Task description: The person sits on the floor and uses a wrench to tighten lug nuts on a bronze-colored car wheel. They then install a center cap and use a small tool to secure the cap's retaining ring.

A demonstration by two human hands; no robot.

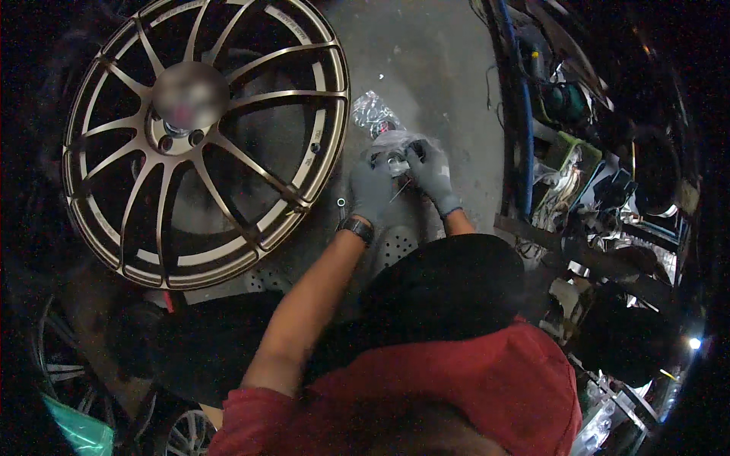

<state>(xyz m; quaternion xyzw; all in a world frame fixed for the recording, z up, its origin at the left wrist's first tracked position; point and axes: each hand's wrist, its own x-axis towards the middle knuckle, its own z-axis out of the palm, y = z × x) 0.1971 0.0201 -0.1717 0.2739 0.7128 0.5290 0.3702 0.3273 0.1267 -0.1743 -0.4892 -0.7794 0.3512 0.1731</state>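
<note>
Both my hands wear grey gloves and come together over the floor, just right of a large bronze wheel rim (274,96). My left hand (371,186) has its fingers closed on the left side of a crumpled clear plastic bag (397,140). My right hand (432,176) pinches the bag's right side. Between the fingers shows a small shiny, round metal piece (395,163); whether it lies inside the bag, I cannot tell. A thin, light-coloured strip (400,190) slants below it. Just beyond the hands, another clear plastic wrapper (369,112) lies on the floor.
A ring-ended tool, seemingly a spanner (341,204), stands out beside my left wrist. My perforated shoe (397,245) is just below the hands. Along the right runs a blue edge (526,144), with cluttered tools and parts behind it. More wheels (186,433) sit at lower left.
</note>
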